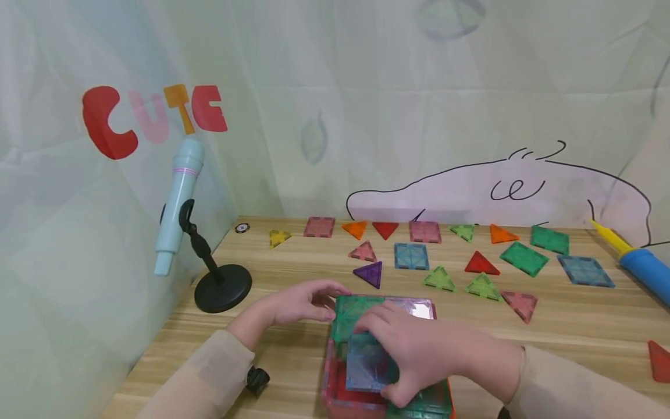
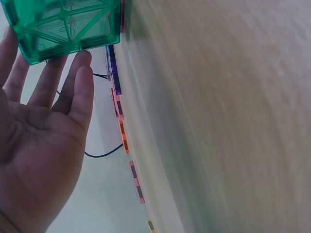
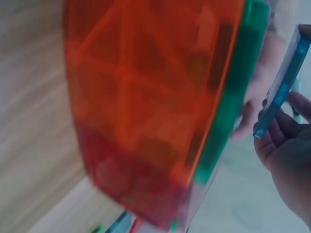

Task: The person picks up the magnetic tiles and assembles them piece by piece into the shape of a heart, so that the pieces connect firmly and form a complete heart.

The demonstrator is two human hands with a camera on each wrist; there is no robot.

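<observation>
A low box built of translucent magnetic tiles stands in front of me in the head view, with a green square tile (image 1: 352, 314) at its far left corner and a pink wall tile (image 1: 330, 378) at the left. My right hand (image 1: 419, 349) grips a blue square tile (image 1: 363, 366) by its edges over the top of the box. Seen from the right wrist, the blue tile (image 3: 282, 87) sits between thumb and fingers, beside an orange side tile (image 3: 141, 73). My left hand (image 1: 300, 302) rests its fingertips at the green tile (image 2: 73, 29), fingers extended.
Loose triangle and square tiles spread across the back of the table (image 1: 282, 267), among them a purple triangle (image 1: 370, 273) and a blue square (image 1: 411, 256). A toy microphone (image 1: 178, 198) on a black stand (image 1: 222, 289) is at the left. At the right lies a blue-and-yellow tool (image 1: 646, 267).
</observation>
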